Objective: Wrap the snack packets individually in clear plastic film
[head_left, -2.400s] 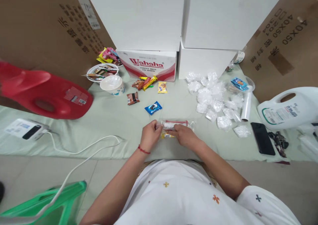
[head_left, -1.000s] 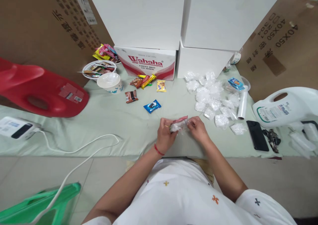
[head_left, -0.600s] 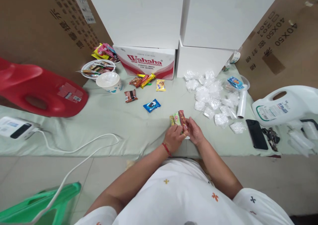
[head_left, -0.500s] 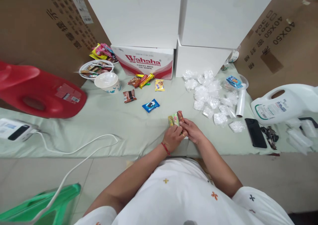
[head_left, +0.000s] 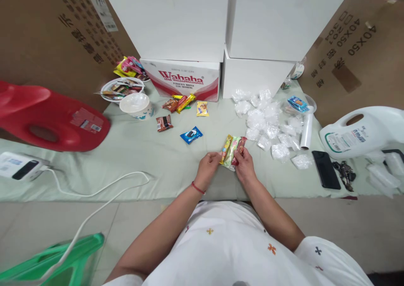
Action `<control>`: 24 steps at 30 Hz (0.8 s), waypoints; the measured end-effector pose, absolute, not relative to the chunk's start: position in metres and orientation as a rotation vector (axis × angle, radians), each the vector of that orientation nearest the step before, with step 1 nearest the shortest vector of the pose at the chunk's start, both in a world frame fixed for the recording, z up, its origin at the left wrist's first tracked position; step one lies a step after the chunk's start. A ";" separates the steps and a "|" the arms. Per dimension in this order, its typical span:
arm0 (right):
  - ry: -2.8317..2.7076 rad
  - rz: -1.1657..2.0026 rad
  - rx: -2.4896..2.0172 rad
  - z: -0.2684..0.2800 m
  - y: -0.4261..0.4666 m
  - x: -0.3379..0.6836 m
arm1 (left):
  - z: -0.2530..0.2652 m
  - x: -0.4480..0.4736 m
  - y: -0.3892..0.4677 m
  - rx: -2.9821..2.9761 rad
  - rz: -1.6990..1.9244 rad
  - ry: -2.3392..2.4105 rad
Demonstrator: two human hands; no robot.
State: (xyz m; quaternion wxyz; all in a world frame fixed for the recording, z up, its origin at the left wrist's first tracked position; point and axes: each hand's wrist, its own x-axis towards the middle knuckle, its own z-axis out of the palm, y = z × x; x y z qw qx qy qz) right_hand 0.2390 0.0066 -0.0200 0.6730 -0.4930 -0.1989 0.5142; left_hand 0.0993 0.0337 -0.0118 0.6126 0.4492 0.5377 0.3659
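Three slim wrapped snack bars are held side by side above the near part of the cloth: a yellow packet, a pale green packet and a red-brown packet. With its fingertips, my left hand pinches the lower left edge of the yellow one. On the other side, my right hand grips the red-brown one, its thumb on the front. The green packet lies between them. Beyond my hands lie a blue packet, a small yellow packet and a brown packet.
Crumpled clear plastic bags lie to the right, beside a clear film roll and a phone. Paper cup and snack bowl stand back left. A Wahaba-labelled box stands behind. A white cable crosses the left.
My hands have drawn apart and the three packets now show more fully, slightly farther right. My left hand has shifted left, from over the packets to the yellow one's edge.
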 end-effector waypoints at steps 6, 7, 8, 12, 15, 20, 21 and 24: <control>-0.743 1.259 -1.150 -0.004 -0.003 0.237 | -0.004 0.108 0.037 0.741 0.871 1.014; -0.788 1.285 -1.174 -0.001 -0.004 0.241 | -0.005 0.109 0.036 0.707 0.891 0.988; -0.814 1.317 -1.191 0.002 -0.004 0.245 | -0.006 0.111 0.034 0.689 0.901 0.965; -0.759 1.330 -1.237 0.005 -0.008 0.255 | -0.008 0.118 0.029 0.747 0.879 0.920; -0.732 1.206 -1.298 0.005 -0.005 0.271 | -0.007 0.115 0.035 0.985 0.904 1.065; -0.804 0.669 -1.411 0.031 0.046 0.397 | -0.014 0.070 0.039 1.529 0.986 1.355; -0.850 0.502 -1.416 0.041 0.063 0.435 | -0.018 0.059 0.035 1.630 0.993 1.383; -0.966 0.119 -1.432 0.078 0.113 0.541 | -0.032 0.030 0.016 1.908 0.971 1.492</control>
